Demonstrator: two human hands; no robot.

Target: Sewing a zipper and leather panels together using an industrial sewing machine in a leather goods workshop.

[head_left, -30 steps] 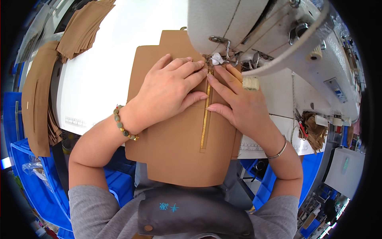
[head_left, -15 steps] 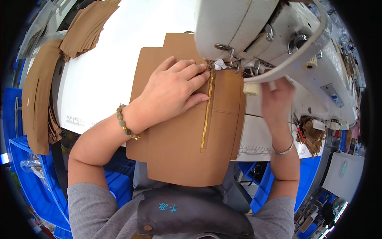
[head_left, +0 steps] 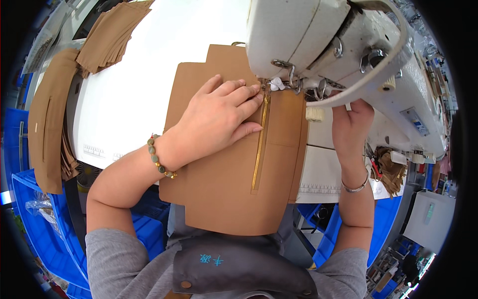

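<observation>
A tan leather panel (head_left: pixel 229 199) with a gold zipper (head_left: pixel 259 154) down its middle lies under the white sewing machine's (head_left: pixel 294 35) needle and presser foot. My left hand (head_left: pixel 224 114) is open, lying flat on the panel left of the zipper, fingertips beside the foot. My right hand (head_left: pixel 351 124) is raised under the machine head behind the curved guard (head_left: pixel 373 79), right of the panel, with curled fingers; whatever they grip is hidden.
Stacks of tan leather pieces (head_left: pixel 107 35) and longer strips (head_left: pixel 47 124) sit at the left. Blue bins (head_left: pixel 40 219) flank me below the white table (head_left: pixel 114 114). Leather scraps (head_left: pixel 388 169) and red-handled snips (head_left: pixel 376 167) lie at the right.
My right hand has left the panel beside the zipper and moved right and up under the machine head, curling its fingers. My left hand stays on the panel, which appears slightly lower in view.
</observation>
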